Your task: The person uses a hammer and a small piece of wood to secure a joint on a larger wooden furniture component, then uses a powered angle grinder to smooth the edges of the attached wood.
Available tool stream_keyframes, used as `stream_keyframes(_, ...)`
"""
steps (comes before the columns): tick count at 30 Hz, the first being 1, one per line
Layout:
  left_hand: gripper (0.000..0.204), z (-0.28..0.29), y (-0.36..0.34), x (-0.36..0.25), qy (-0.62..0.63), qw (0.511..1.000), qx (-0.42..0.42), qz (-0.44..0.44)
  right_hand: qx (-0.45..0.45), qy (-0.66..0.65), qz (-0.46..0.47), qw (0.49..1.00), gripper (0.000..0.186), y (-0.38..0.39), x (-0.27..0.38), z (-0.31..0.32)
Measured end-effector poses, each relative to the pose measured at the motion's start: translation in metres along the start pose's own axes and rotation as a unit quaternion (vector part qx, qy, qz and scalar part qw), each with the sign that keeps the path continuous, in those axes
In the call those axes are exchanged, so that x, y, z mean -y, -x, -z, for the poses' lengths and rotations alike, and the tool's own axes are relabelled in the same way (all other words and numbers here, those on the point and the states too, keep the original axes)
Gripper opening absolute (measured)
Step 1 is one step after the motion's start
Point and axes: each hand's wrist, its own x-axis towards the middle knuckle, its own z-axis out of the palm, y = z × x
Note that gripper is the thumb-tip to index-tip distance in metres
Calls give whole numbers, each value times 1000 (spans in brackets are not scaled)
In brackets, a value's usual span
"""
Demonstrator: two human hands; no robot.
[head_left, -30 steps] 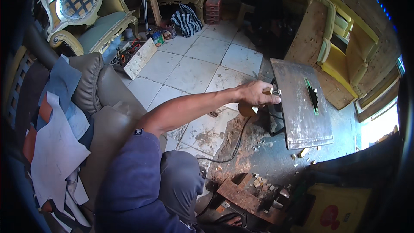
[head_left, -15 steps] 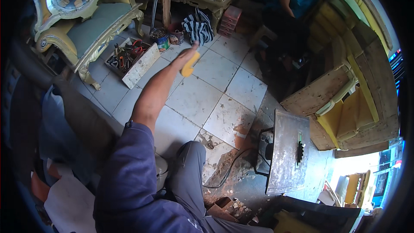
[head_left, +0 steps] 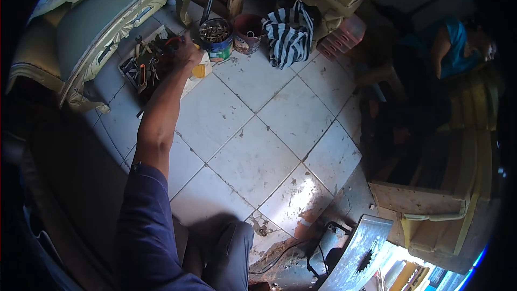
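My left hand [head_left: 189,55] is over the right end of the tool box [head_left: 187,89], its bare forearm coming out of a dark blue sleeve. In it is a yellow object [head_left: 199,70], partly hidden by the hand; its kind cannot be made out. Close to the fingers lies a red-handled tool [head_left: 172,44]. Several other hand tools [head_left: 143,74], dark and metal, are heaped in the box. My right hand is out of view.
Right of the box stand a blue tin of small metal pieces [head_left: 215,35], a dark red pot [head_left: 247,35] and a striped cloth [head_left: 289,35]. A carved chair [head_left: 107,27] is at left. A table saw with its blade exposed [head_left: 358,253] is at lower right. A seated person [head_left: 455,43] is at far right.
My left hand has moved left with the yellow object, from above the floor tiles to over the tool box. The view has shifted, bringing the box and tins nearer.
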Motion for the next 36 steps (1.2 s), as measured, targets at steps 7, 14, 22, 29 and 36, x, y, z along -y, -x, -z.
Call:
stream_keyframes(7,29,-14,-77,8,-71,994,56,-55,44,79,-12,996,30,-50,55,-29)
stream_keyframes(14,43,-31,-71,-58,-128,983,63,-116,44,116,-36,992,30,-57,68,-32)
stream_keyframes(22,27,-36,-87,-42,-130,984,38,-113,45,110,-46,992,29,-40,33,-33)
stream_keyframes(29,32,8,19,-26,269,951,23,-147,19,77,-43,996,29,27,-51,-8)
stream_keyframes(36,25,83,281,-131,705,668,171,-167,-132,-8,41,990,29,133,-156,29)
